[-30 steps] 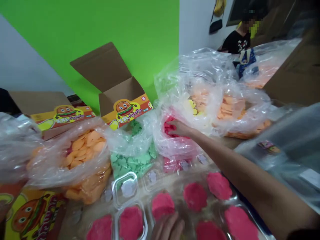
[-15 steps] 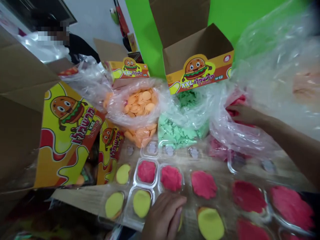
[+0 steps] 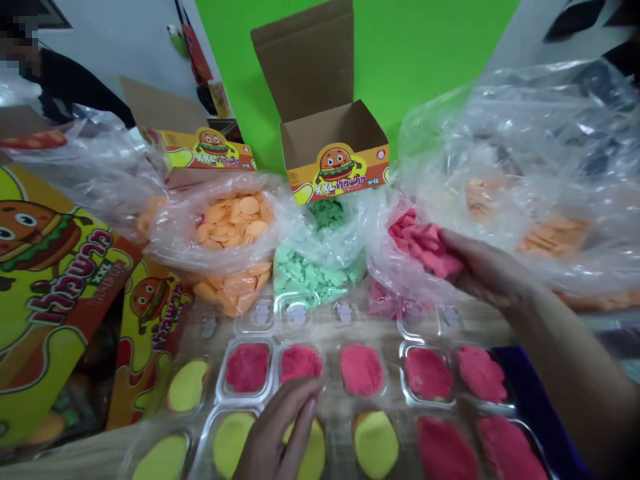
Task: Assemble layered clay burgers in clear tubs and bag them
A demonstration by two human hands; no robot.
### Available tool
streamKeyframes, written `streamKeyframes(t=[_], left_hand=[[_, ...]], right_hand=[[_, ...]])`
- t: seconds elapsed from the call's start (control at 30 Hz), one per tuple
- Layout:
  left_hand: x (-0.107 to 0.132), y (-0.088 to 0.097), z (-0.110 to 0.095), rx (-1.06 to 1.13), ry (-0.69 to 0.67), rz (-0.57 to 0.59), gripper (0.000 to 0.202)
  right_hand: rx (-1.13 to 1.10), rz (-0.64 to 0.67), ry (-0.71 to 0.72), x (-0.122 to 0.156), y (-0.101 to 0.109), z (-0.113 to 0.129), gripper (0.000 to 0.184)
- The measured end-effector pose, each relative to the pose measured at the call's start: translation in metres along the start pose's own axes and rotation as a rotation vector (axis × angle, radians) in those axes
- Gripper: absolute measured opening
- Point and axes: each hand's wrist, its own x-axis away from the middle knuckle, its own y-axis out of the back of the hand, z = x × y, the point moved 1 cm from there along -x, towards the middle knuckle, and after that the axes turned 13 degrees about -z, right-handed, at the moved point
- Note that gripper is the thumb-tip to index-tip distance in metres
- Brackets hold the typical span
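The right hand (image 3: 487, 270), fingers spread, has drawn back to touch the pink pieces (image 3: 425, 243) in the bag (image 3: 383, 257) at 3 o'clock; the left hand (image 3: 280, 427), fingers together, lies over a tray (image 3: 235, 417) at 6 o'clock.

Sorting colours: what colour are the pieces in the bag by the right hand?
Deep pink pieces, clearest in the head view.

Right hand (image 3: 487, 267), open, touches pink pieces (image 3: 425, 243) in plastic bag (image 3: 387, 263); left hand (image 3: 280, 430) lies over clear trays (image 3: 240, 373) of yellow and pink dough (image 3: 247, 367).
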Motion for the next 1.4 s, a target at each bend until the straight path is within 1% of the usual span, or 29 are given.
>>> streamKeyframes(t=[0.07, 0.1, 0.17, 0.2, 0.27, 0.3, 0.37, 0.4, 0.47, 0.5, 0.53, 0.57, 0.63, 0.67, 0.73, 0.8, 0.87, 0.9, 1.0, 1.1, 1.17, 1.3, 1.4], left_hand=[[-0.011, -0.002, -0.02, 0.036, 0.054, -0.073, 0.02], [-0.016, -0.002, -0.029, 0.062, 0.055, -0.104, 0.021], [-0.024, -0.003, -0.044, 0.115, 0.012, -0.126, 0.023], [-0.027, -0.003, -0.049, 0.13, -0.014, -0.118, 0.025], [-0.03, 0.0, -0.053, 0.132, -0.031, -0.082, 0.029], [-0.03, 0.002, -0.053, 0.126, -0.021, -0.065, 0.032], [-0.028, 0.006, -0.05, 0.097, -0.001, -0.016, 0.041], [-0.026, 0.007, -0.049, 0.073, -0.01, 0.02, 0.045], [-0.024, 0.01, -0.046, 0.028, -0.06, 0.084, 0.051], [-0.024, 0.011, -0.045, 0.019, -0.076, 0.105, 0.049], [-0.024, 0.011, -0.045, 0.03, -0.065, 0.104, 0.043], [-0.025, 0.011, -0.044, 0.06, -0.027, 0.089, 0.035], [-0.027, 0.012, -0.043, 0.136, 0.095, 0.052, 0.018], [-0.028, 0.011, -0.042, 0.17, 0.15, 0.043, 0.017], [-0.028, 0.011, -0.041, 0.232, 0.195, 0.05, 0.021], [-0.026, 0.011, -0.04, 0.259, 0.181, 0.067, 0.018], [-0.022, 0.011, -0.04, 0.218, 0.166, 0.078, 0.029], [-0.021, 0.012, -0.04, 0.174, 0.165, 0.087, 0.03], [-0.019, 0.014, -0.04, 0.057, 0.124, 0.161, 0.014], [-0.018, 0.018, -0.04, 0.032, 0.095, 0.262, 0.017], [-0.018, 0.02, -0.04, 0.048, 0.114, 0.298, 0.018], [-0.017, 0.023, -0.037, 0.142, 0.167, 0.335, 0.011], [-0.015, 0.023, -0.033, 0.265, 0.263, 0.316, 0.008]], right_hand=[[-0.092, 0.132, -0.071, 0.039, -0.021, -0.003, 0.041], [-0.183, 0.246, -0.147, 0.057, -0.032, -0.006, 0.039], [-0.313, 0.416, -0.276, 0.087, -0.051, -0.014, 0.034], [-0.358, 0.48, -0.309, 0.098, -0.058, -0.017, 0.033], [-0.377, 0.575, -0.278, 0.113, -0.068, -0.021, 0.031], [-0.36, 0.618, -0.242, 0.118, -0.071, -0.023, 0.034], [-0.268, 0.672, -0.175, 0.126, -0.072, -0.025, 0.049], [-0.198, 0.686, -0.152, 0.129, -0.071, -0.025, 0.056], [-0.067, 0.69, -0.124, 0.135, -0.069, -0.025, 0.061], [-0.024, 0.697, -0.115, 0.137, -0.068, -0.025, 0.062], [-0.005, 0.707, -0.112, 0.139, -0.068, -0.024, 0.061], [-0.008, 0.715, -0.115, 0.141, -0.068, -0.024, 0.06], [-0.055, 0.709, -0.115, 0.143, -0.071, -0.024, 0.052], [-0.08, 0.696, -0.108, 0.143, -0.073, -0.025, 0.047], [-0.122, 0.64, -0.094, 0.144, -0.077, -0.028, 0.04], [-0.128, 0.586, -0.094, 0.146, -0.082, -0.031, 0.036], [-0.097, 0.564, -0.093, 0.147, -0.085, -0.034, 0.033], [-0.08, 0.568, -0.087, 0.148, -0.086, -0.035, 0.032], [-0.084, 0.599, -0.096, 0.151, -0.088, -0.036, 0.031], [-0.116, 0.628, -0.154, 0.153, -0.087, -0.037, 0.03], [-0.108, 0.65, -0.177, 0.155, -0.085, -0.038, 0.029], [-0.071, 0.685, -0.145, 0.157, -0.084, -0.038, 0.028], [-0.038, 0.677, -0.147, 0.158, -0.085, -0.041, 0.026]])
